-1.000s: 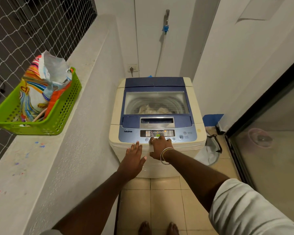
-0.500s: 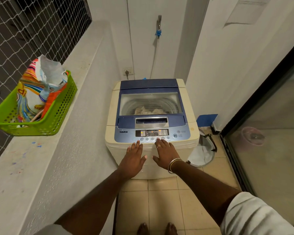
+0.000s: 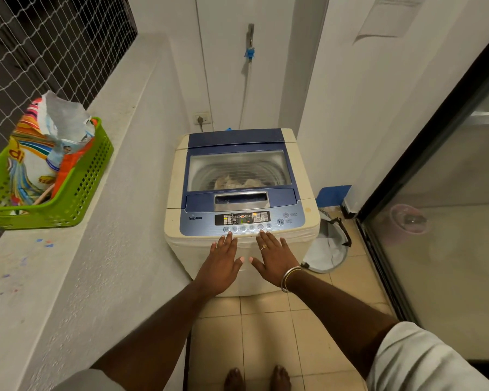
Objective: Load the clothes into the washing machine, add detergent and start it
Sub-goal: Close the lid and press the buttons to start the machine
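The left hand (image 3: 222, 262) and right hand (image 3: 274, 259) lie flat, fingers wide, holding nothing, at 6 o'clock of the panel (image 3: 242, 218) on the washing machine (image 3: 175, 176); clothes (image 3: 237, 182) show only dimly through its closed lid (image 3: 237, 139).

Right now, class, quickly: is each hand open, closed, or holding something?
Left hand: open, fingers straight, at the front edge of the washing machine, holding nothing.
Right hand: open, fingers spread, holding nothing.

The cream top-loading washing machine (image 3: 173, 176) bears "TurboDrum" on its blue control panel (image 3: 206, 227). Small print at the panel's right reads "START PAUSE". Lettering on the colourful striped bag (image 3: 36, 162) is cut off and unreadable.
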{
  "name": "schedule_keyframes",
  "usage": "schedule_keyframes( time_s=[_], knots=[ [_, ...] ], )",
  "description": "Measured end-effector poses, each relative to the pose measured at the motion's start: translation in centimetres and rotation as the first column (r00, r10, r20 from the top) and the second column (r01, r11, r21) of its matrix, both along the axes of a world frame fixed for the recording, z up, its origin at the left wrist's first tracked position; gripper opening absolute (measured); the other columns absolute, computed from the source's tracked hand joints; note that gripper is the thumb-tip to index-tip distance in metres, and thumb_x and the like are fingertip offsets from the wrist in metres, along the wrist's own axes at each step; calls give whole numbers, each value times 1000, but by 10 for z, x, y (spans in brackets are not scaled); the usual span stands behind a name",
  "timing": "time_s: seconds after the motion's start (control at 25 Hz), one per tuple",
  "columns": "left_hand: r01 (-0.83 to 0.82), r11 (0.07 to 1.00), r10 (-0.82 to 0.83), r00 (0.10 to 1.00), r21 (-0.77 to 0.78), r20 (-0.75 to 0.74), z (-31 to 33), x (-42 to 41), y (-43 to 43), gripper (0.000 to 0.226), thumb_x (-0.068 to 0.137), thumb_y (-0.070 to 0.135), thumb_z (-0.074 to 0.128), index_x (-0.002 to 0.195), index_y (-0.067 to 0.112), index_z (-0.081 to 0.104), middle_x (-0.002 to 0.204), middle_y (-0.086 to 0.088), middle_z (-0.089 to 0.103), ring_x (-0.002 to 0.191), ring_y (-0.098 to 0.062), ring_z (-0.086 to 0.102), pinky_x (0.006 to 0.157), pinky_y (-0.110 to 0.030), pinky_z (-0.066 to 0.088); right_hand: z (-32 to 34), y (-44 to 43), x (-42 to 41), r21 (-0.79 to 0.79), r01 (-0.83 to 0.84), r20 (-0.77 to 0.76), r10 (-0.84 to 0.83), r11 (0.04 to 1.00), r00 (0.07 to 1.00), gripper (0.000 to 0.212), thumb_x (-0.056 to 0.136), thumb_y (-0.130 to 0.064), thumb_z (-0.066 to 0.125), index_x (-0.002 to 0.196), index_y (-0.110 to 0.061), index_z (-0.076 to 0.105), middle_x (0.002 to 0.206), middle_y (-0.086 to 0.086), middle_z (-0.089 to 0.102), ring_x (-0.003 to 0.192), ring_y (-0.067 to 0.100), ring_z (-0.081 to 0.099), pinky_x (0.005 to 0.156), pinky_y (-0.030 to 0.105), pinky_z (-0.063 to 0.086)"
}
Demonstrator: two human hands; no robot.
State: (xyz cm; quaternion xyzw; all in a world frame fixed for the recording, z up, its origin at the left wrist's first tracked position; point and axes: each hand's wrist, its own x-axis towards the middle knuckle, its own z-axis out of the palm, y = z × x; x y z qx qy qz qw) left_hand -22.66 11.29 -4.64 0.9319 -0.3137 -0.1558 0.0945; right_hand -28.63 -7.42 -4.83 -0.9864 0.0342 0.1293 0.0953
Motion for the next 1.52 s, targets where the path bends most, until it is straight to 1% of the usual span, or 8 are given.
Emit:
schedule_keyframes(
  time_s=[0.48, 0.72, 1.04, 1.4, 1.52],
  knots=[
    [8, 1000, -8, 1000, 11, -8, 1, -4, -4, 66, 105, 49, 24, 159, 15, 7, 167, -5, -5, 154, -25, -1, 123, -40, 1, -2, -1, -2, 3, 2, 0, -2, 1000, 1000, 78, 99, -64, 18, 158, -14, 9, 166, 5, 2, 154, 21, -1, 123, 51, 4],
    [-2, 1000, 2, 1000, 22, -8, 3, -1, -7, 67, 104, 51, 23, 159, 16, 7, 167, -4, -4, 155, -23, -2, 125, -41, 3, -8, 5, 2, 8, 22, -11, -22, 1000, 1000, 83, 97, -71, 13, 158, -16, 9, 166, 3, 2, 154, 21, -1, 121, 51, 0],
    [-6, 1000, 6, 1000, 15, -8, 2, 0, -6, 67, 104, 51, 23, 159, 16, 8, 167, -4, -3, 155, -24, -1, 124, -41, 3, -4, 6, 1, 13, 17, 1, -17, 1000, 1000, 82, 98, -70, 15, 158, -15, 8, 166, 4, 2, 153, 21, -2, 123, 52, 2],
    [8, 1000, -8, 1000, 0, 1, -2, -6, -6, 67, 105, 50, 24, 159, 14, 7, 167, -7, -2, 154, -25, 0, 124, -41, 3, -4, 5, -3, 4, 8, 0, -8, 1000, 1000, 86, 94, -72, 10, 158, -15, 9, 166, 4, 2, 153, 21, -3, 122, 52, 1],
    [6, 1000, -6, 1000, -16, -7, 0, -7, -7, 68, 104, 50, 26, 159, 14, 9, 167, -7, -2, 154, -26, 0, 124, -42, 3, -3, 5, -5, 3, 3, 12, -3, 1000, 1000, 85, 95, -71, 11, 158, -14, 10, 166, 4, 2, 153, 21, -2, 122, 52, 2]
  ],
)
